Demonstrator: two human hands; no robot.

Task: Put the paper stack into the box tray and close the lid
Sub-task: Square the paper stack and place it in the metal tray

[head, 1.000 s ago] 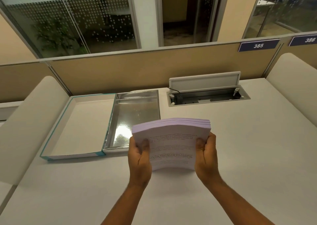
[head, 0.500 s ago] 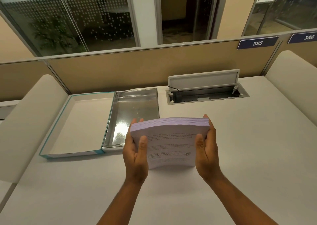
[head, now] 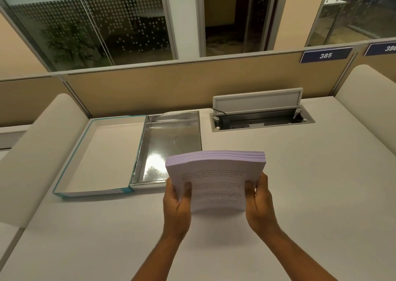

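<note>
The paper stack (head: 216,173) is gripped at its near corners by my left hand (head: 176,203) and right hand (head: 260,203), above the bench (head: 300,195), and the shiny box tray (head: 169,135) lies far and left, its long side running away from me, nearer my left hand.

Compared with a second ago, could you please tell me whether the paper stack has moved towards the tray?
No. The stack overlaps the tray's near right corner just as before, its far edge level with the same spot.
</note>
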